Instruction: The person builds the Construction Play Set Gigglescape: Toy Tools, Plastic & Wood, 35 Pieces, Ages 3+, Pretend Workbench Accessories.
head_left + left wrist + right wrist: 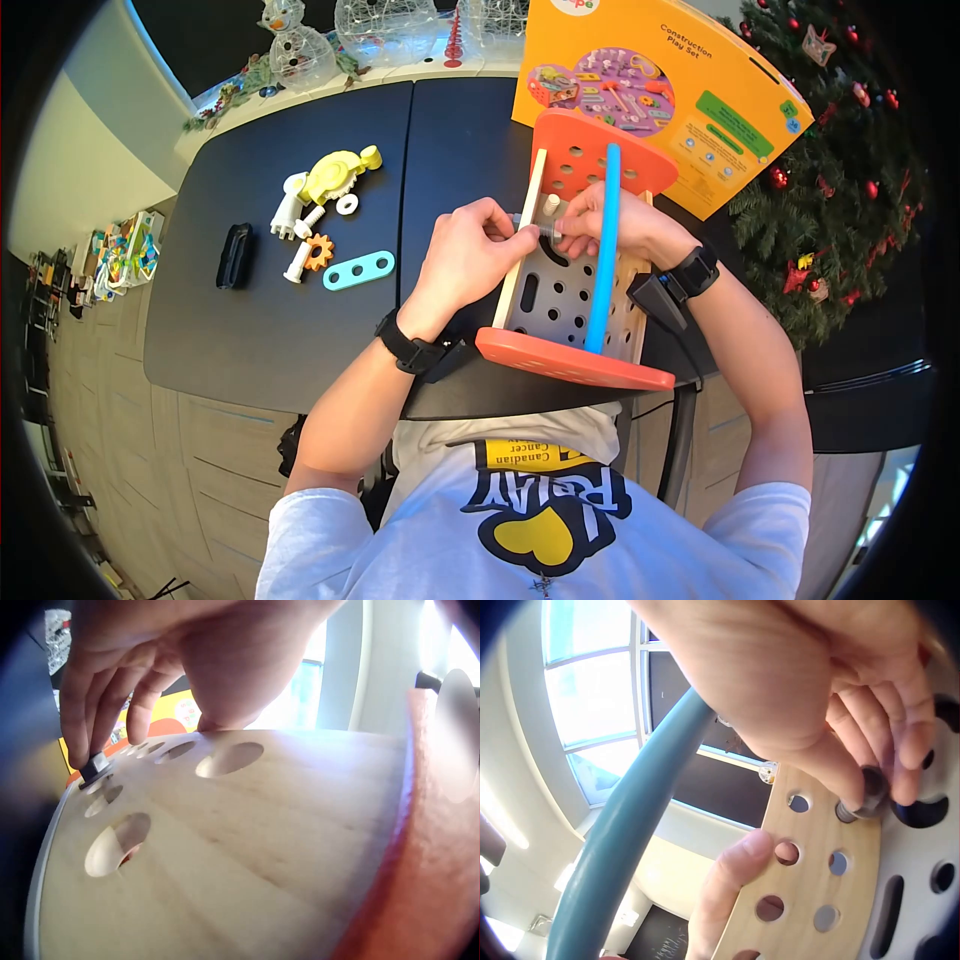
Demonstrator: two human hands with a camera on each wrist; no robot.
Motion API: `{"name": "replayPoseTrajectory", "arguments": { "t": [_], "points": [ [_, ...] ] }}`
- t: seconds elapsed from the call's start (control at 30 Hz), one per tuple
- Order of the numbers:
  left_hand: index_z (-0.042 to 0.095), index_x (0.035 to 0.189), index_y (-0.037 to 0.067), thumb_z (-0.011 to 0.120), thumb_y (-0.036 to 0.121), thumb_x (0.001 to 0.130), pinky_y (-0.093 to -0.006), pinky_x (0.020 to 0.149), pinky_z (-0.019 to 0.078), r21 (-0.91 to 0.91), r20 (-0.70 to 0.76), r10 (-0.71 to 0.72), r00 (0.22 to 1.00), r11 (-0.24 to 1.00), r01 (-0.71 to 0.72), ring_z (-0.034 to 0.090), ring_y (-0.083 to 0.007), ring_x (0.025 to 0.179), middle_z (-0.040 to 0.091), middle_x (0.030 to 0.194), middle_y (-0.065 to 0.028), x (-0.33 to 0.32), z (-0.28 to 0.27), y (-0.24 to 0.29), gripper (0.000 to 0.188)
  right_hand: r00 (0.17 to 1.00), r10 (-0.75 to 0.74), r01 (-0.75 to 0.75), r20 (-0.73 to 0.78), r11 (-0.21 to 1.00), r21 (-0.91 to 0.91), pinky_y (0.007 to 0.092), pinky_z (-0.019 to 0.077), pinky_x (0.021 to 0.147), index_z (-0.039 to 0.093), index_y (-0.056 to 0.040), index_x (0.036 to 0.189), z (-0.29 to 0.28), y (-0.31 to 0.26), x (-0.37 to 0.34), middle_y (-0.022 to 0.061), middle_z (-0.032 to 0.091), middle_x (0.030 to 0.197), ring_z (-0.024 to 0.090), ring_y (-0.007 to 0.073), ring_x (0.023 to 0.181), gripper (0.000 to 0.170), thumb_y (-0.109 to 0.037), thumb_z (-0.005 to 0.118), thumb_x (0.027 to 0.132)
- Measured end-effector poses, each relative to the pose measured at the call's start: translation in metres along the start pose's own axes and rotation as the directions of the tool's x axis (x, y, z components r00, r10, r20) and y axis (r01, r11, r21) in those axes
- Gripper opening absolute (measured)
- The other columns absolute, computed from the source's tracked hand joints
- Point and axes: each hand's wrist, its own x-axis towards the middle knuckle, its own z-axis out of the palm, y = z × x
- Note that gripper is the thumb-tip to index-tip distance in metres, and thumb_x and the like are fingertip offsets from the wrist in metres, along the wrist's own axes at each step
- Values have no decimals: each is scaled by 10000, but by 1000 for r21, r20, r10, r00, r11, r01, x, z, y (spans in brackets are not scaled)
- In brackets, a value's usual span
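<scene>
The left hand [468,255] is clamped over the edge of a wooden side panel [225,832], its thumb lapping onto the inner side and its fingertips touching the head of a gray bolt [93,769] on the outer face. Opposite it, inside the toy toolbox, the right hand [612,222] pinches a dark gray nut [872,793] between thumb and fingers, right against that panel, where the bolt's threaded shank shows in a hole. The two hands are close together with the panel between them. A cream peg [551,204] stands just beyond the right fingers, and the gray perforated panel [911,856] spreads below them. A blue bar [603,270] crosses in front of the right hand, joining a red end panel [575,363] on the wearer's side of the hands to another one farther off. Well to the left of the left hand lie a teal strip [345,275] with three holes, an orange gear [312,253], a white ring [341,208], a yellow toy piece [330,178] and a black case [234,256]. Past the right hand stands a yellow carton [700,115], with a decorated tree [840,215] farther right.
</scene>
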Motion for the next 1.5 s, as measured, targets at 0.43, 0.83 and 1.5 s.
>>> {"name": "replayPoseTrajectory", "arguments": {
  "t": [0.43,0.83,1.5],
  "points": [
    [685,844,-23,803,358,885,-320,717,572,10,7,-3,1000,1000,3,734,-174,748,754,785,-132,-1,0,1,402,993,39,-45,108,997,55,311,609,716,690,112,998,-2,1,1,203,780,995,760,213,793,326,-210,643,984],
    [687,840,-25,803,362,886,-318,701,564,7,3,8,1000,1000,-8,719,-162,725,745,765,-124,-1,0,1,406,996,-82,80,17,990,114,265,543,614,630,-19,873,-3,8,1,102,747,814,738,152,743,280,-80,888,783],
    [684,845,-27,812,360,891,-311,711,567,-5,-2,9,1000,1000,-9,716,-150,738,746,777,-112,-1,2,0,410,999,-46,45,11,992,115,289,582,675,659,23,952,-4,7,-1,136,769,850,757,184,767,203,-86,809,871]
  ]
}}
